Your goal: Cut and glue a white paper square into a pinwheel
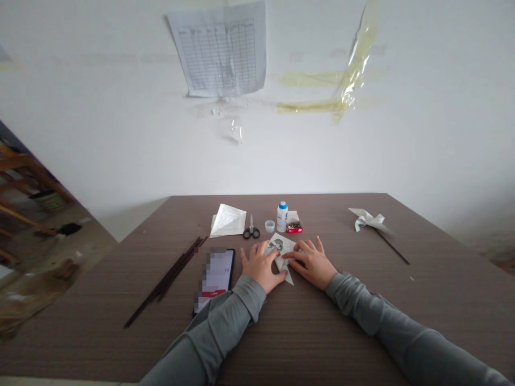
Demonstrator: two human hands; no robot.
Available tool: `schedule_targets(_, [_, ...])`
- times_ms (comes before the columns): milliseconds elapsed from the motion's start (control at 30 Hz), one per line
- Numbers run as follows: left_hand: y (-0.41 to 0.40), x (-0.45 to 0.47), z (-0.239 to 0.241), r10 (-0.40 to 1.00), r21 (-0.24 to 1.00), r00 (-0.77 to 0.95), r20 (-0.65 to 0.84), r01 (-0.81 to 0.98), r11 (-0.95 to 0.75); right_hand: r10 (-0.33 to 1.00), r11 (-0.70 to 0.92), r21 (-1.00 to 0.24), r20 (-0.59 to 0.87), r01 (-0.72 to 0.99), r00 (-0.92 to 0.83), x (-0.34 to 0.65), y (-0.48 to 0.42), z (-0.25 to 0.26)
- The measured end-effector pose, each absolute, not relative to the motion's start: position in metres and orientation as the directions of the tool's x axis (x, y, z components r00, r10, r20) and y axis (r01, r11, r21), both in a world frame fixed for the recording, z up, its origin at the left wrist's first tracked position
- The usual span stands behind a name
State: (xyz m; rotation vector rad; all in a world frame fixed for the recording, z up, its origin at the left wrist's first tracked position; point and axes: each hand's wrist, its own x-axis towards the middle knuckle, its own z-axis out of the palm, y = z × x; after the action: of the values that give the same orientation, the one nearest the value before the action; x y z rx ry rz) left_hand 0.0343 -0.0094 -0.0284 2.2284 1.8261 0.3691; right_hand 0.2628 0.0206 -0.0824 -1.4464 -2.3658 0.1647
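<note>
Head view: left hand [260,268] lies spread on the paper [286,244] in front of the bottle [282,220]; right hand [314,264], half curled, touches it, pinch unclear. Right of the bottle, one pinwheel [368,221] looks done; the paper seems part-folded.

A white wall [120,145] backs a brown table [450,289].

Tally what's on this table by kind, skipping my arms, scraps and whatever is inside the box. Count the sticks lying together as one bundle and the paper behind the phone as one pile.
Bottle: 1
Cup: 1
Box: 1
Scissors: 1
Phone: 1
Pinwheel: 1
Stick bundle: 1
Paper pile: 1
Paper with picture: 1
Total: 9
</note>
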Motion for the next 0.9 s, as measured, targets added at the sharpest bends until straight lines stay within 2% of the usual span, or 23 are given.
schedule_targets(167, [-0.008, 0.031, -0.034, 0.978, 0.343, 0.197, 0.064, 0.916, -0.207, 0.886, 0.456, -0.317, 0.250, 0.832, -0.390, 0.265, 0.021, -0.083])
schedule_targets(400, [-0.012, 0.036, -0.023, 0.981, 0.327, 0.194, 0.001, 0.927, -0.184, 0.882, 0.458, -0.285, 0.268, 0.842, -0.389, 0.263, 0.021, -0.084])
schedule_targets(567, [-0.012, 0.036, -0.026, 0.979, 0.339, 0.205, 0.019, 0.919, -0.199, 0.880, 0.461, -0.277, 0.268, 0.843, -0.393, 0.263, 0.021, -0.085])
schedule_targets(800, [-0.009, 0.034, -0.029, 0.980, 0.337, 0.197, 0.010, 0.922, -0.189, 0.896, 0.433, -0.346, 0.263, 0.832, -0.357, 0.267, 0.021, -0.084])
schedule_targets(900, [-0.009, 0.033, -0.031, 0.979, 0.331, 0.204, 0.017, 0.923, -0.198, 0.899, 0.426, -0.328, 0.262, 0.843, -0.352, 0.265, 0.020, -0.083])
